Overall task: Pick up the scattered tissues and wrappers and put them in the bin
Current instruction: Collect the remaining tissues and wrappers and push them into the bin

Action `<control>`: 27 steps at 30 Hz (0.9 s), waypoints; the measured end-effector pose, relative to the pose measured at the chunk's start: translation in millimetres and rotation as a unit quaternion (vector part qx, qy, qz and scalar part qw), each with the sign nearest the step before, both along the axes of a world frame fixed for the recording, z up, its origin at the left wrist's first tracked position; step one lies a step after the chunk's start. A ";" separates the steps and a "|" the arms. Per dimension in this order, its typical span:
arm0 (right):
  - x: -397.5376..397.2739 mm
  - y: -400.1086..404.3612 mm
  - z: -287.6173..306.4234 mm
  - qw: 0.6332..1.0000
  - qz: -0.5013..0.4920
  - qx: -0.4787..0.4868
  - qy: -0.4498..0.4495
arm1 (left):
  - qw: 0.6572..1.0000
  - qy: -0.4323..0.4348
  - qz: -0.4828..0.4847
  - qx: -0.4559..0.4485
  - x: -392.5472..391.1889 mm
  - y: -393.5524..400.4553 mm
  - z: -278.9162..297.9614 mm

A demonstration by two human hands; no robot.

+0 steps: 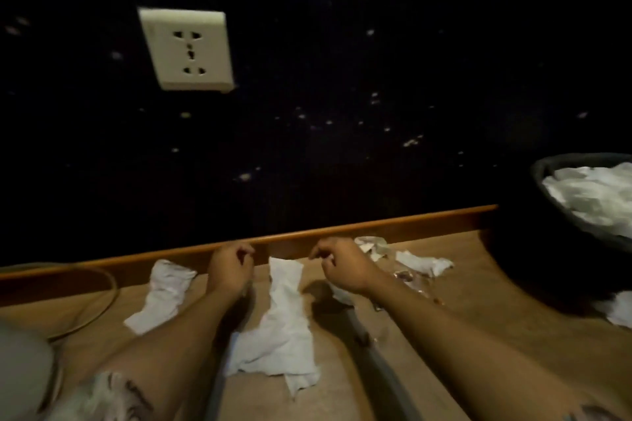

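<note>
Tissues and wrappers are scattered across a brown wooden tabletop edged at the back by an orange-brown wooden rail. A long crumpled white tissue is stretched out between the two forearms, its far end reaching up to the rail. A second, narrower white tissue is seen to the left of it, near a thin beige cable looped on the surface. Behind the right hand, a torn white tissue piece and crinkled clear plastic wrappers are spread just beside each other. Another white scrap is found at the right edge, below a dark round bin that is already filled with white tissues.

Both hands are held near the rail, one on each side of the long tissue's far end. The left hand is curled with fingers closed; the right hand is likewise curled, fingertips pinched together. Whether anything is gripped by either cannot be told. A cream plastic wall socket is mounted on the dark speckled wall behind.
</note>
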State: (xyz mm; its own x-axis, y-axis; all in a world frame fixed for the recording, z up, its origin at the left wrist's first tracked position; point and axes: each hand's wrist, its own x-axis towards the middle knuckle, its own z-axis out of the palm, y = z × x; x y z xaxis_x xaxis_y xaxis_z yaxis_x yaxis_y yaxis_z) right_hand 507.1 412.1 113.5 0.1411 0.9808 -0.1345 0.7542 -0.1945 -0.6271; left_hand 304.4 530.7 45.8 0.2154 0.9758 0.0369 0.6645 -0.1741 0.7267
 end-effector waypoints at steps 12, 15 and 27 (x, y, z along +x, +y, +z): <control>-77.9 -5.5 -135.7 0.989 0.080 -0.098 -0.076 | 0.988 0.128 0.053 -0.063 -147.4 -4.0 -100.8; -78.3 -19.6 -151.3 0.977 0.130 -0.123 -0.113 | 0.986 0.127 0.083 -0.064 -140.6 -4.4 -107.5; -91.7 -61.7 -168.4 0.983 0.117 0.036 -0.140 | 0.994 0.062 -0.087 -0.030 -87.5 -29.8 -105.0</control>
